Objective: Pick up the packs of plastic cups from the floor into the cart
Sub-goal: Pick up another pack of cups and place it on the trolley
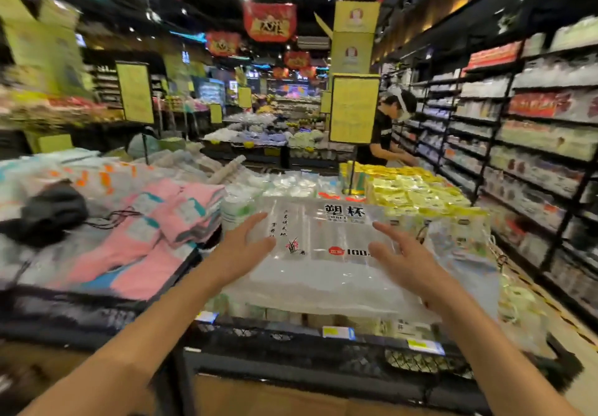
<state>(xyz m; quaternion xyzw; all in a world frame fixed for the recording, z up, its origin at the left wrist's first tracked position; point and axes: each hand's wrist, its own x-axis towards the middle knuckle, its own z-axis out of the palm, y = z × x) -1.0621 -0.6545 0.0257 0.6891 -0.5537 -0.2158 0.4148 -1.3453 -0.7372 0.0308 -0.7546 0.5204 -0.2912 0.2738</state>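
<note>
Both bare forearms reach forward and converge. The left hand [241,249] has straight fingers held together, palm turned inward. The right hand [406,255] has straight, slightly spread fingers, palm facing the left. The two are apart.

clear cup pack [323,253], black lettering

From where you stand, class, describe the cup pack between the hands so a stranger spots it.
Find the nearest black mesh bin. Atop its heap, between left hand and right hand, lies the clear cup pack. Unlike the yellow packs behind, it bears bold black characters.
</note>
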